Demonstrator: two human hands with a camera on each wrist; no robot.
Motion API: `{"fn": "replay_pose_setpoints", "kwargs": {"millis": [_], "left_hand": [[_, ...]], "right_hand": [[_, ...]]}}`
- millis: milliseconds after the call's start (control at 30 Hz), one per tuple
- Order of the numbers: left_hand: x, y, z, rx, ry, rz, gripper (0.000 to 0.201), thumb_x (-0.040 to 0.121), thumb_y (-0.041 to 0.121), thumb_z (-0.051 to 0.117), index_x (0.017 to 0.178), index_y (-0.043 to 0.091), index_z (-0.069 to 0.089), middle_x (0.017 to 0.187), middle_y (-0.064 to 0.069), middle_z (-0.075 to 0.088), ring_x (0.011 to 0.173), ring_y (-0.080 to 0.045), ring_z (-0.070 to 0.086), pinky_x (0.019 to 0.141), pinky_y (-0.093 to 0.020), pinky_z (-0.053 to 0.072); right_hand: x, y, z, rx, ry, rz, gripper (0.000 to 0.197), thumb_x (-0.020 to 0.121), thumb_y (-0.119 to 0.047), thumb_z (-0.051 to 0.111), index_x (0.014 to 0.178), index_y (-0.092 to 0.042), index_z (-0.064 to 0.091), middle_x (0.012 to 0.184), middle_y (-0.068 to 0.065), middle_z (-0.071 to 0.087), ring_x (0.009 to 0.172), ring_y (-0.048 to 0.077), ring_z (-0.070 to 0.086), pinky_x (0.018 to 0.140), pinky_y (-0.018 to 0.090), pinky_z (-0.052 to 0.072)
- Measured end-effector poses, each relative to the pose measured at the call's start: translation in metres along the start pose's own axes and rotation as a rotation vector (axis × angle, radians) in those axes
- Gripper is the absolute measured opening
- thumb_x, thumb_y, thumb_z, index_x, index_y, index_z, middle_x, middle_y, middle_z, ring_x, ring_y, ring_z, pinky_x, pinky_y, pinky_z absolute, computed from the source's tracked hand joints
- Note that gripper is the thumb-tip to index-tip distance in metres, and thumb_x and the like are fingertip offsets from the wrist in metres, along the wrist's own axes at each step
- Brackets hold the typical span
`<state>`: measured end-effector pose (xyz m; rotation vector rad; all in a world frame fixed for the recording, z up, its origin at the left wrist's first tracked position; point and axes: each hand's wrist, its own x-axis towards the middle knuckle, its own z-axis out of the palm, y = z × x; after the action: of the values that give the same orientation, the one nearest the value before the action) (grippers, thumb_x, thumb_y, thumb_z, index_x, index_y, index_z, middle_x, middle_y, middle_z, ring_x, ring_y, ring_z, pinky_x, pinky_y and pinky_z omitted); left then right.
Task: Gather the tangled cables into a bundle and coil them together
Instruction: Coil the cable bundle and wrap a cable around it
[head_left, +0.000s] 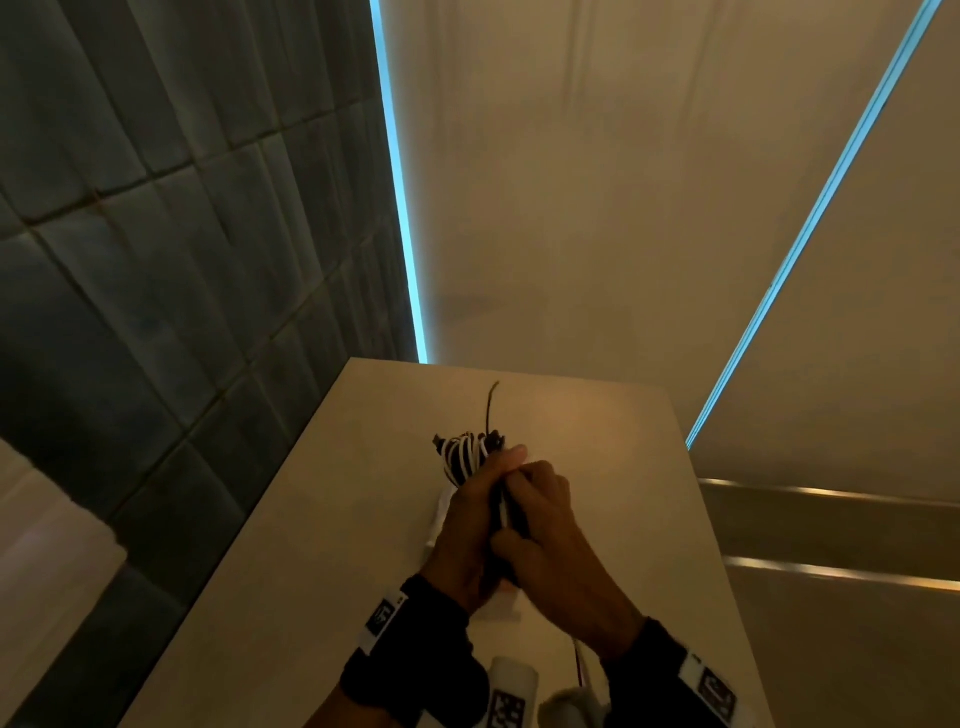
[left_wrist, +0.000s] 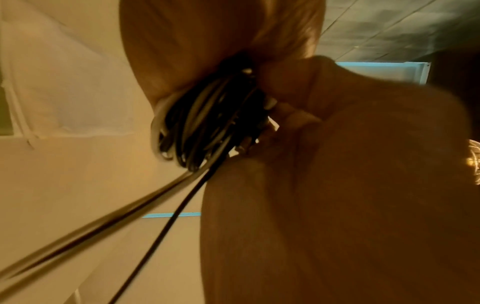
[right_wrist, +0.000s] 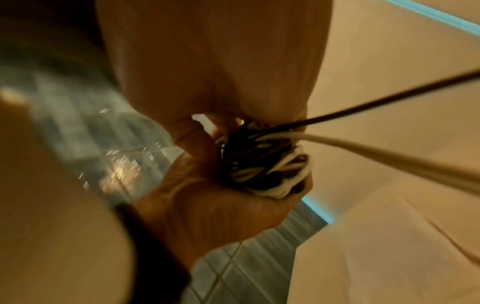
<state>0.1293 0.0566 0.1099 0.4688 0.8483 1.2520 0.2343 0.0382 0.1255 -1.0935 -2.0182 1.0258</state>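
Observation:
A bundle of black and white cables is held above the beige table, near its middle. My left hand grips the bundle from the left, thumb laid along its top. My right hand closes round the same bundle from the right, fingers curled over the strands. One thin dark cable end sticks up past the coil. In the left wrist view the coil sits between both hands, with loose strands trailing away. The right wrist view shows the coil in the palm, with a white and a dark strand running off.
The table stands against a wall of dark tiles on the left and a beige panel with blue light strips behind. A white object lies on the table under the left hand. Beyond the table's right edge are metal-trimmed ledges.

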Motion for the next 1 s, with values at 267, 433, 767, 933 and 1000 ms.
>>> {"fn": "replay_pose_setpoints", "kwargs": {"millis": [267, 433, 767, 933, 1000], "left_hand": [[0.016, 0.018, 0.002, -0.094, 0.227, 0.129, 0.031, 0.082, 0.008, 0.063, 0.055, 0.012, 0.049, 0.054, -0.005, 0.045, 0.049, -0.020, 0.048, 0.053, -0.029, 0.047], [0.032, 0.043, -0.008, -0.160, 0.331, 0.257, 0.029, 0.080, 0.002, 0.060, 0.058, 0.014, 0.046, 0.056, -0.002, 0.042, 0.047, -0.016, 0.046, 0.056, -0.030, 0.044], [0.014, 0.064, 0.001, -0.116, 0.066, 0.098, 0.036, 0.083, 0.024, 0.065, 0.052, 0.016, 0.049, 0.046, 0.001, 0.044, 0.042, -0.012, 0.045, 0.053, -0.028, 0.047], [-0.007, 0.052, -0.018, 0.132, -0.058, -0.115, 0.030, 0.076, 0.017, 0.074, 0.056, 0.013, 0.053, 0.050, 0.000, 0.044, 0.041, -0.012, 0.045, 0.049, -0.028, 0.046], [-0.015, 0.046, -0.027, 0.215, -0.113, -0.182, 0.019, 0.073, 0.014, 0.072, 0.062, 0.011, 0.057, 0.056, -0.001, 0.047, 0.044, -0.012, 0.047, 0.053, -0.029, 0.047]], "right_hand": [[-0.011, 0.024, 0.001, 0.451, -0.018, 0.185, 0.051, 0.093, -0.052, 0.047, 0.141, -0.040, 0.036, 0.124, -0.021, 0.060, 0.104, -0.002, 0.062, 0.088, 0.022, 0.052], [-0.029, 0.016, 0.005, 0.542, 0.120, 0.223, 0.046, 0.091, -0.043, 0.042, 0.094, -0.005, 0.069, 0.050, -0.003, 0.037, 0.043, 0.008, 0.030, 0.042, 0.019, 0.026], [-0.031, 0.063, 0.009, 0.559, -0.347, 0.212, 0.032, 0.092, -0.047, 0.054, 0.080, -0.022, 0.071, 0.061, 0.000, 0.042, 0.049, 0.012, 0.030, 0.046, 0.027, 0.024], [-0.013, 0.082, -0.037, 0.131, -0.408, 0.328, 0.037, 0.092, -0.046, 0.056, 0.063, -0.022, 0.060, 0.051, -0.007, 0.042, 0.046, 0.009, 0.036, 0.047, 0.026, 0.031], [-0.003, 0.075, -0.061, 0.075, -0.385, 0.313, 0.036, 0.095, -0.038, 0.055, 0.063, -0.021, 0.059, 0.050, -0.006, 0.040, 0.045, 0.009, 0.034, 0.044, 0.022, 0.030]]}}
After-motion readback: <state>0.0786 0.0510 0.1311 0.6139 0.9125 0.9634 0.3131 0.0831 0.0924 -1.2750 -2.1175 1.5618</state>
